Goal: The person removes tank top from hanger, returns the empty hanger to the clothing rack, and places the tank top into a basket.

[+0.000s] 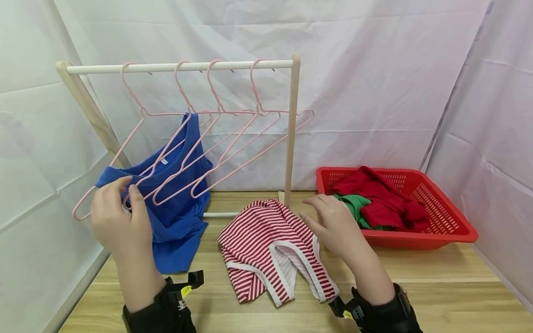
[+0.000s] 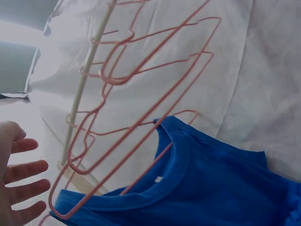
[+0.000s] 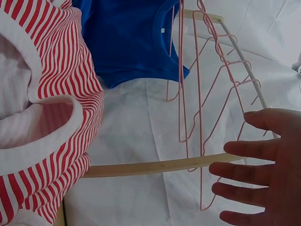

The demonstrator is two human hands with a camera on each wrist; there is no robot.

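A blue sleeveless top [image 1: 176, 245] hangs on the leftmost pink hanger [image 1: 132, 92], its neckline toward the left. My left hand [image 1: 120, 226] is raised beside the top's near shoulder and the hangers' lower corners. In the left wrist view, that hand's fingers [image 2: 27, 170] are spread apart and hold nothing. My right hand [image 1: 335, 224] hovers between the red-and-white striped top [image 1: 254, 231] and the red basket [image 1: 408, 239]. Its fingers [image 3: 244, 172] are extended with nothing in them. The striped top lies crumpled on the table, with white-edged openings toward me.
Three more pink hangers, one of them here [image 1: 253, 85], hang bare on the white rail [image 1: 104, 69] of a wooden-legged rack [image 1: 291, 134]. Red cloth [image 1: 387, 199] and green cloth [image 1: 354, 206] lie in the basket. White curtains [image 1: 374, 92] enclose the wooden table [image 1: 449, 282].
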